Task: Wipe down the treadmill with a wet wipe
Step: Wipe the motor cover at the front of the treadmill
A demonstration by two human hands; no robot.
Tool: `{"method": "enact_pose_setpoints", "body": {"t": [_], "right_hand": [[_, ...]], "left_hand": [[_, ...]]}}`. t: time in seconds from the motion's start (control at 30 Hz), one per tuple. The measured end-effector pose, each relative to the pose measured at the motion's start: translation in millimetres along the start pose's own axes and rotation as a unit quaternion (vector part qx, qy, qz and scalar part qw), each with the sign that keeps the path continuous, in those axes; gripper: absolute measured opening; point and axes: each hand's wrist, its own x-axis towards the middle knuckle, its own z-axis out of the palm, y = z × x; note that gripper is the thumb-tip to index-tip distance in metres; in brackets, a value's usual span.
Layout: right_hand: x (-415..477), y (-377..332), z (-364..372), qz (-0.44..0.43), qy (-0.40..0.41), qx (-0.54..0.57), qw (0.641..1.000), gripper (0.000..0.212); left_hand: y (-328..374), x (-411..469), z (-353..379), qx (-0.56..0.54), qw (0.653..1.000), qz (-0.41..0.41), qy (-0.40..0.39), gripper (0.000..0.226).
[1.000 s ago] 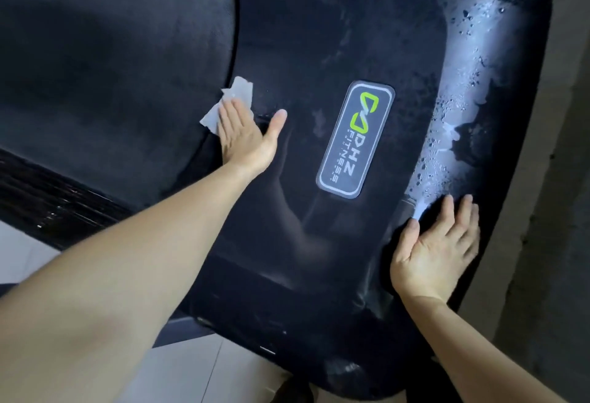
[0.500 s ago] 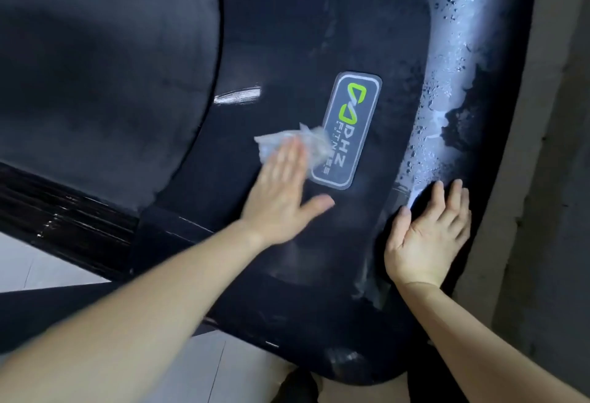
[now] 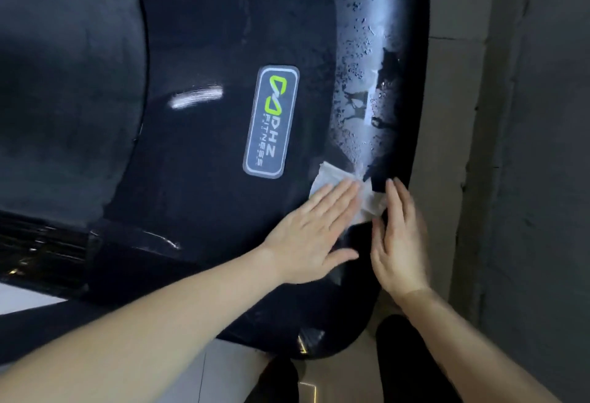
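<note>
Since half a second ago I see the left hand [image 3: 314, 233] has swept the wet wipe [image 3: 330, 176] from beside the logo badge [image 3: 271, 121] across to the right, ending just beside the right hand [image 3: 399, 243]. The left hand lies flat, fingers straight and together, pressing the white wipe onto the glossy black treadmill cover [image 3: 207, 35]. The wipe sits crumpled under those fingertips, below and to the right of the badge, its far corner almost touching the right hand's fingers. The right hand is also flat with straight fingers, resting on the cover near its right edge and gripping nothing. Water droplets [image 3: 360, 83] streak the cover above the wipe. The dark belt [image 3: 64, 83] lies to the left, and a grey wall [image 3: 526, 147] to the right.
</note>
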Motion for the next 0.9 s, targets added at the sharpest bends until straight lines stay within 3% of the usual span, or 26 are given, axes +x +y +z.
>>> {"method": "enact_pose_setpoints", "body": {"t": [0.07,0.1,0.17,0.23,0.3,0.4,0.5,0.63,0.7,0.8,0.9], "right_hand": [[-29,21,-11,0.077,-0.003,0.021,0.997,0.060],[-43,24,-13,0.110,-0.016,0.042,0.993,0.061],[-62,21,-10,0.136,-0.051,0.102,0.984,0.056],[-69,8,-4,0.137,-0.062,0.175,0.973,0.053],[-66,-1,-3,0.177,-0.032,0.193,0.965,0.053],[-49,6,-4,0.281,0.003,0.255,0.925,0.027],[-36,22,-8,0.346,0.019,0.380,0.858,0.039],[-29,46,-7,0.396,0.015,0.433,0.809,0.046],[-29,53,-5,0.408,-0.012,0.441,0.799,0.041],[-29,53,-4,0.413,-0.023,0.448,0.793,0.037],[-28,52,-9,0.422,-0.033,0.462,0.780,0.036]], "left_hand": [[-9,-11,0,0.038,0.998,0.050,-0.015,0.088],[-24,-9,-2,0.032,0.999,0.027,-0.008,0.091],[-65,8,-11,-0.025,0.994,-0.103,0.011,0.097],[-109,37,-27,-0.075,0.966,-0.249,0.002,0.103],[-127,67,-37,-0.099,0.946,-0.309,-0.008,0.110],[-89,90,-39,-0.074,0.978,-0.196,0.000,0.113],[-23,72,-29,0.029,0.999,0.015,-0.029,0.107],[22,14,-6,0.039,0.962,0.235,-0.135,0.100],[15,-7,-2,0.045,0.939,0.301,-0.160,0.096],[-27,17,-20,0.041,0.951,0.275,-0.136,0.098],[-64,91,-52,0.066,0.993,0.082,-0.051,0.103]]}}
